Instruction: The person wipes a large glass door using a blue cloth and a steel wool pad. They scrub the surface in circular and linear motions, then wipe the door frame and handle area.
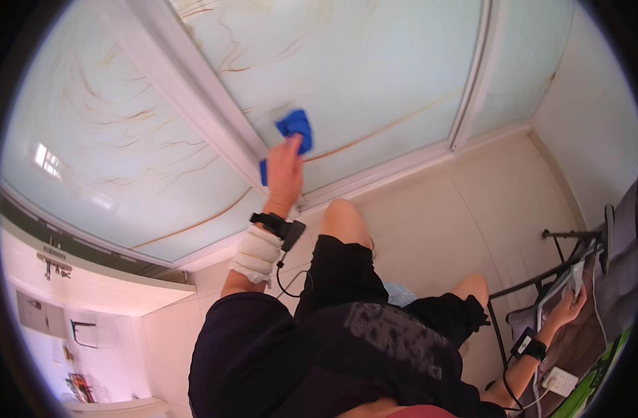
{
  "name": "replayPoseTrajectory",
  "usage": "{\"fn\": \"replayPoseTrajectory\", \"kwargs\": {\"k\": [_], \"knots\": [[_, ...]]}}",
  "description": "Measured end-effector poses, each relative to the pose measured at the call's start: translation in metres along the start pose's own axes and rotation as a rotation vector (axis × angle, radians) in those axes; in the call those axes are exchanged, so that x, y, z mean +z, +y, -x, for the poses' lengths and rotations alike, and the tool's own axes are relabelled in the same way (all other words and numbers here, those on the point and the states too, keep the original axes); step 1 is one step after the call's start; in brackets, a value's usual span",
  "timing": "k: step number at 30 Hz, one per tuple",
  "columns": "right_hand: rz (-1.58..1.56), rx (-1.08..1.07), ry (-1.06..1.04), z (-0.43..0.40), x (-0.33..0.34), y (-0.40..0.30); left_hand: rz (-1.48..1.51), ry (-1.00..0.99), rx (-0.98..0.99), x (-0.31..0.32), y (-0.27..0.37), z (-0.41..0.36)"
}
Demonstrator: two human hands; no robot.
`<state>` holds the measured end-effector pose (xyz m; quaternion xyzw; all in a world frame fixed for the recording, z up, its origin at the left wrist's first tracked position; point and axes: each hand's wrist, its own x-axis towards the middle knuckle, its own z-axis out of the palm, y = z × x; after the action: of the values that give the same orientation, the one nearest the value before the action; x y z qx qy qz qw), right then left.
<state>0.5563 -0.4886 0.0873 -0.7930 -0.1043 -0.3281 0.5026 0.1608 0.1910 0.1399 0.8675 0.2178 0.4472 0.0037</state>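
Observation:
My left hand [285, 170] grips a blue cloth [299, 128] at the frosted glass panel [371, 78] of a sliding door, close to its pale upright frame [214, 94]. Part of the cloth sticks out on each side of the hand. Far to the right, my right hand [567, 308] is closed around a crumpled silvery-grey thing [577, 277], too small to name, beside a black metal frame [528, 282] and brown fabric [596, 308]. Both wrists wear black straps with small devices; a white wrap [256, 253] covers the left forearm.
A second glass panel [115, 157] is at the left, above an open white door [99, 282] with keys in its lock. Beige floor tiles [418, 209] run along the door track [381, 175]. A white power socket [560, 381] and cables lie at lower right. My bent knees are near the track.

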Motion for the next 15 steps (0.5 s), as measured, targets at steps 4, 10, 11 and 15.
{"fn": "replayPoseTrajectory", "kwargs": {"k": [4,10,11,15], "knots": [[-0.172,-0.181,-0.282,0.006,0.08,-0.092,-0.196,0.529,-0.036,-0.1,-0.062,-0.052],[-0.27,-0.19,-0.702,0.061,0.18,-0.168,-0.072,0.927,-0.168,-0.178,-0.125,-0.084],[-0.291,-0.17,-0.765,0.067,0.188,-0.178,-0.017,0.931,-0.184,-0.183,-0.133,-0.088],[-0.161,-0.234,-0.873,0.08,0.203,-0.21,-0.238,0.806,-0.054,-0.173,-0.144,-0.119]]}}
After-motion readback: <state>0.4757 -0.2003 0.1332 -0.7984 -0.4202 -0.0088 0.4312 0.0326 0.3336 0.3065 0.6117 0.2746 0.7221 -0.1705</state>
